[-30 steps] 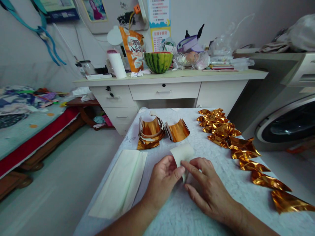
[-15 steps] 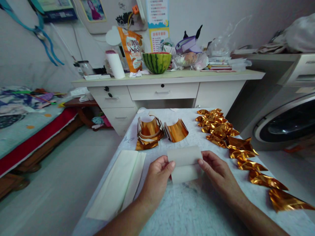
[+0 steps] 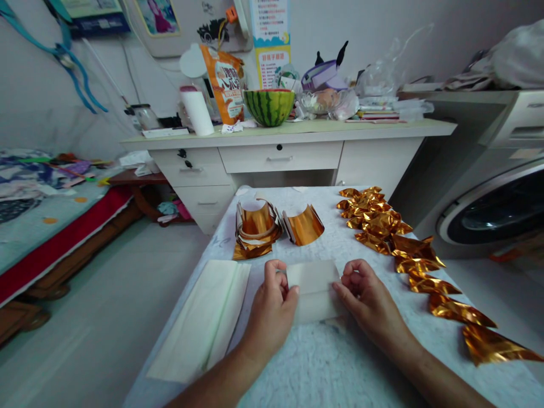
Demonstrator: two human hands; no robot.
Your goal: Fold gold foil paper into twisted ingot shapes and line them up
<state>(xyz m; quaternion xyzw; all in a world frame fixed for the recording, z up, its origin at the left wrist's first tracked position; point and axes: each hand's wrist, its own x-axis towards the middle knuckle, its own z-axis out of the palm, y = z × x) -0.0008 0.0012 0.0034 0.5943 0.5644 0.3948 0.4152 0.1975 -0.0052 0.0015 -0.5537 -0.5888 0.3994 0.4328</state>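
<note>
Between both hands, over the near half of the table, is a small whitish sheet of paper (image 3: 315,277) with a line running across it. My left hand (image 3: 272,311) pinches its left edge, thumb on top and forefinger bent up. At the right edge, my right hand (image 3: 374,303) grips it between thumb and curled fingers. Left of the hands lies a stack of long pale paper (image 3: 204,317). Beyond them stand curled gold foil sheets (image 3: 257,224) and one separate curved foil sheet (image 3: 305,225).
Folded gold foil pieces (image 3: 378,224) run down the right side of the cloth-covered table (image 3: 297,368). A white desk (image 3: 280,156) with a cut watermelon (image 3: 269,107) stands behind. A washing machine (image 3: 488,153) is at right, a bed (image 3: 63,226) at left.
The paper sheet has come down slightly and its raised upper part lies flatter. Both hands have shifted a little left, and my left forefinger has lifted higher.
</note>
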